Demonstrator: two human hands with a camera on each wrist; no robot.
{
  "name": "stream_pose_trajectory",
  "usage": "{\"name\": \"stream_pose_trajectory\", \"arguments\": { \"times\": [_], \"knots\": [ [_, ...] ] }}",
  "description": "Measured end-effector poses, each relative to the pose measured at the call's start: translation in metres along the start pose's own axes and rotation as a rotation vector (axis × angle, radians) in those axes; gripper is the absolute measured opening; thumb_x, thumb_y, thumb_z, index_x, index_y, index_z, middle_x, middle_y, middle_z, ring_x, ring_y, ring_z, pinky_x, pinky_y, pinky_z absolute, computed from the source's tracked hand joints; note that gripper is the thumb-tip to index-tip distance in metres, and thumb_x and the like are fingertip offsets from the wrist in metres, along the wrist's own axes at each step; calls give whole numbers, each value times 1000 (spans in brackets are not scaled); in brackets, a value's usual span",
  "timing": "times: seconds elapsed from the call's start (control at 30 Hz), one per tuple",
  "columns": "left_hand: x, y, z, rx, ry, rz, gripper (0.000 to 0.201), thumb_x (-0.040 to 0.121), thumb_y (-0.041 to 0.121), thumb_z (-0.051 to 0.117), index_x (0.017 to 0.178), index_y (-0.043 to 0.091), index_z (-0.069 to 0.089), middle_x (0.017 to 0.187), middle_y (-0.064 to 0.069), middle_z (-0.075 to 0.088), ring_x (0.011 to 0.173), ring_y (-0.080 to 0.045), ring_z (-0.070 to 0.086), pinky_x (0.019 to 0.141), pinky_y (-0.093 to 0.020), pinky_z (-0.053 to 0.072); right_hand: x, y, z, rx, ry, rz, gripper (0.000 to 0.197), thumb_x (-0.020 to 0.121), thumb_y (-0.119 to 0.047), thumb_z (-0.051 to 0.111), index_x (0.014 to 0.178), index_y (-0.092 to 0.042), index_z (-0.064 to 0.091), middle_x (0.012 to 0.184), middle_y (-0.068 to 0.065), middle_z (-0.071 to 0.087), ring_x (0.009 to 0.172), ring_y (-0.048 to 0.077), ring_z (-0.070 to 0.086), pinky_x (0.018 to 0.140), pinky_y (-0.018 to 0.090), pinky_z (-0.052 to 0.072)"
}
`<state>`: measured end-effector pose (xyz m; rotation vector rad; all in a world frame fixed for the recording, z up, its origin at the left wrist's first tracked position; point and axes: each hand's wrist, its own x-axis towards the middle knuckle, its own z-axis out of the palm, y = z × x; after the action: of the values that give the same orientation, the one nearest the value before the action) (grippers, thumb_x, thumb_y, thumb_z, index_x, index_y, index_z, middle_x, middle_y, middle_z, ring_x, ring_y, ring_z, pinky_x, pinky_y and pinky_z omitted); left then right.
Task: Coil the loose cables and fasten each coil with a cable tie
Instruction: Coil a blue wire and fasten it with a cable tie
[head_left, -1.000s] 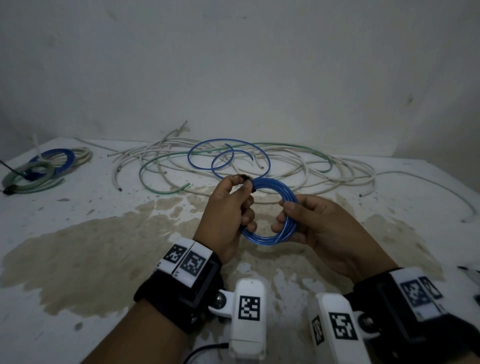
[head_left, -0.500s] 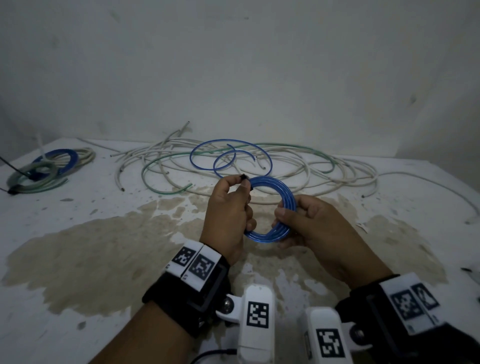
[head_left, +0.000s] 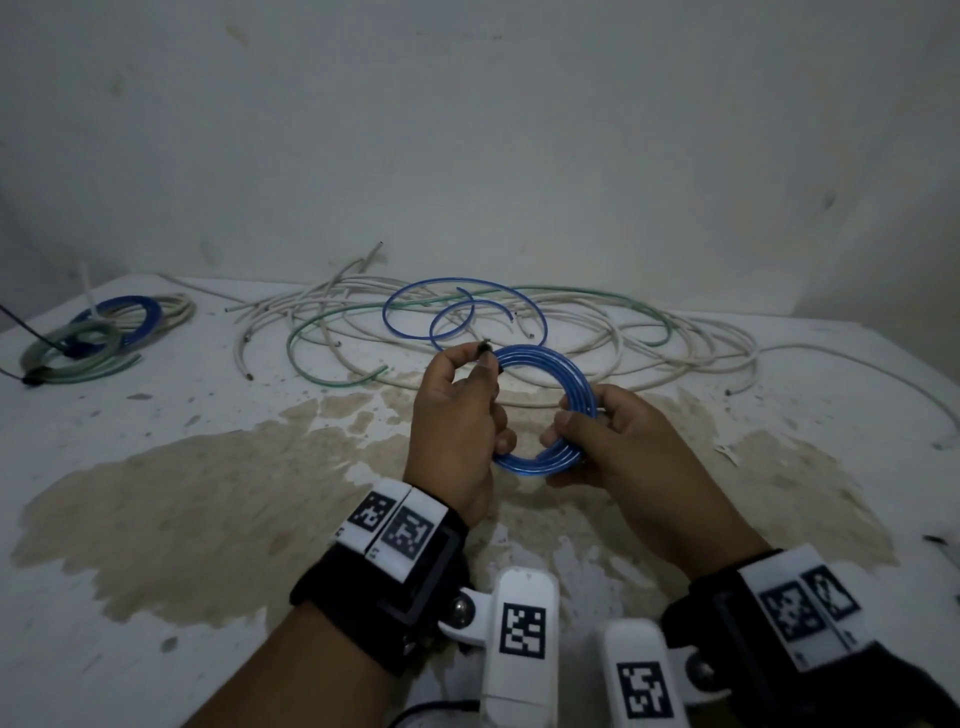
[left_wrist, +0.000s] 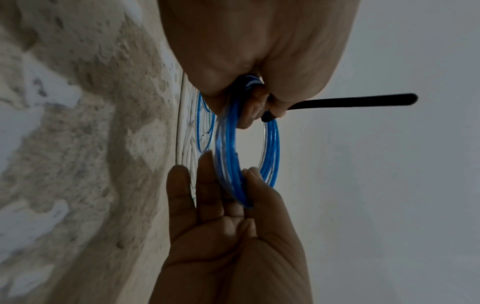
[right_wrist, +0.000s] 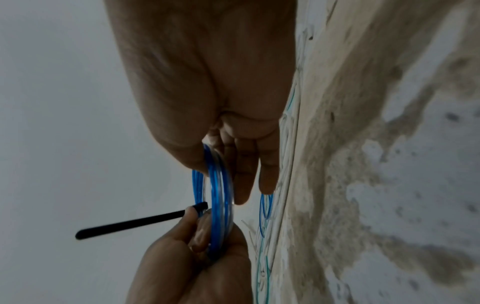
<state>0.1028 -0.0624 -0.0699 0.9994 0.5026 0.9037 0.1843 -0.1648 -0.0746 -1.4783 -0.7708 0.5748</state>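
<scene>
A round coil of glossy blue cable (head_left: 545, 410), several turns thick, is held upright above the stained white bench (head_left: 156, 519) between both hands. The left hand (head_left: 457, 431) pinches the coil's far side together with a stiff black cable tie (left_wrist: 345, 101), whose straight tail juts outward. The right hand (head_left: 623, 447) clasps the near side between thumb and curled fingers (head_left: 566, 421); loose white, green and blue cables (head_left: 597, 332) lie tangled behind.
</scene>
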Motion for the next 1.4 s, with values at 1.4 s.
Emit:
{"name": "stream_pose_trajectory", "arguments": {
  "times": [1.4],
  "knots": [
    [-13, 184, -280, -116, 389, 132, 13, 95, 7, 50, 92, -1, 60, 83, -15, 65, 70, -20, 67, 60, -28, 58, 60, -45, 231, -107, -276, 156, 23, 94, -29, 56, 90, -9, 65, 82, 8, 66, 68, 21, 60, 56, 31, 48]
  ]
}}
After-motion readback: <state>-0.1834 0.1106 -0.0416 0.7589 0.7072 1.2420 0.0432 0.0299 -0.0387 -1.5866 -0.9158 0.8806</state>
